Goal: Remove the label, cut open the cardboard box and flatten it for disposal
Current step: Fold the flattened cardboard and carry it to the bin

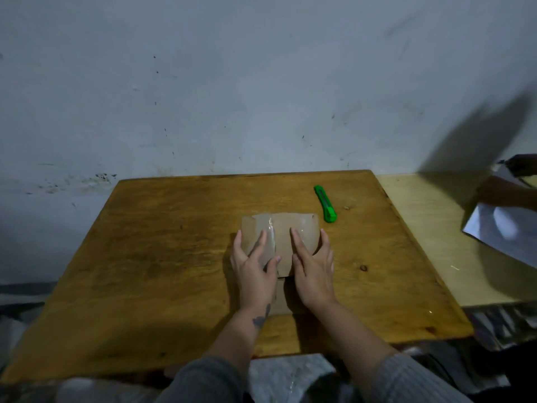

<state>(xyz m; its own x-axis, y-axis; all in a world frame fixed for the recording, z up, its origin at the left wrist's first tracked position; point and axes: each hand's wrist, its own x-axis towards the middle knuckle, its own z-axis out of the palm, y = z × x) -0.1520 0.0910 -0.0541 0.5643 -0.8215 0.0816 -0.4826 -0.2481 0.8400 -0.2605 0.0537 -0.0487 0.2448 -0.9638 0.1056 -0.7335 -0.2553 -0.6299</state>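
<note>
A small brown cardboard box lies flat on the wooden table, with strips of clear tape across its top. My left hand presses on its left part with straight fingers. On its right part my right hand presses the same way. A flap of the cardboard shows between my wrists, near the body. A green utility knife lies on the table just beyond the box to the right, untouched.
The table stands against a pale wall. A lighter wooden surface adjoins it on the right, where another person's hand holds white sheets. Crumpled plastic lies below the table's near edge.
</note>
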